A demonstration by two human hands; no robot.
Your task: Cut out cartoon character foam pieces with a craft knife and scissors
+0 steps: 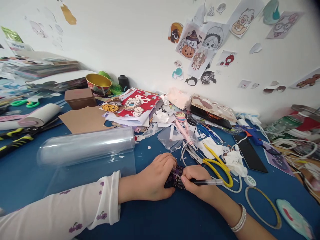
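Note:
My left hand [152, 178] lies curled on the blue table [175, 216], its fingers pressing down a small dark purple printed cutout [174, 179]. My right hand [197, 183] is closed round a clear-barrelled pen [208, 182], its tip on the cutout. Most of the cutout is hidden between the two hands. A white sleeve with purple print covers my left forearm, and a beaded bracelet [240, 220] sits on my right wrist.
A roll of clear plastic film [87, 145] lies left of my hands. Yellow-handled scissors [217, 165], crumpled paper, a thin tape ring [262, 208], a glue gun [252, 135] and cables lie to the right. Printed cartoon sheets, cardboard and a gold bowl [98, 83] crowd the back.

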